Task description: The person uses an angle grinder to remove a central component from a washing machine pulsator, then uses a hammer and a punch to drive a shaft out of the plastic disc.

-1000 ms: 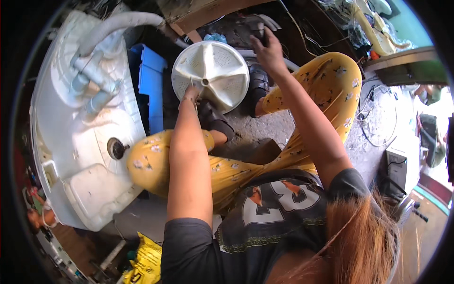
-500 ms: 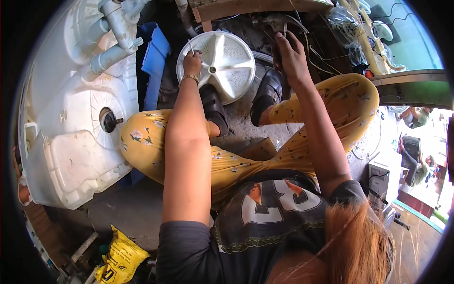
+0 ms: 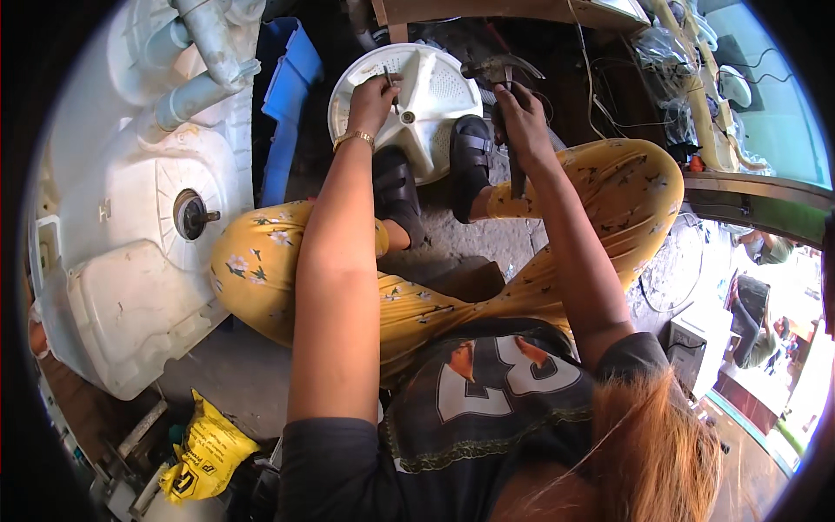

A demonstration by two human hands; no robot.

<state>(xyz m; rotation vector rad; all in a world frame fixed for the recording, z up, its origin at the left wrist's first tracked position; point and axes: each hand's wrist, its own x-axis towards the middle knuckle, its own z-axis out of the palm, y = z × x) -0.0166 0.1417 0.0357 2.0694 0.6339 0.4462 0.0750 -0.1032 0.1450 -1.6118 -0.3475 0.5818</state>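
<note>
A round white washing machine pulsator (image 3: 426, 148), with raised ribs and small holes, lies on the floor between my feet. My left hand (image 3: 372, 104) is closed over it, pinching a thin metal rod (image 3: 387, 75) whose lower end points down near the pulsator's centre hole. To the right, my right hand (image 3: 524, 122) is wrapped round the handle of a claw hammer (image 3: 503, 66). The hammer's head is up beside the pulsator's right rim, apart from the rod. Whether the rod touches the pulsator cannot be made out.
At the left stands a large white plastic tub (image 3: 130, 217) with grey pipes (image 3: 204, 39) and a shaft. A blue plastic bin (image 3: 287, 104) is behind it. A yellow bag (image 3: 209, 448) lies at lower left. Wires and a wooden frame (image 3: 504, 14) are at the far side.
My left hand has moved right and up, bringing the rod upright near the pulsator's middle. The hammer has swung closer to the pulsator. My right foot has shifted against the pulsator's rim.
</note>
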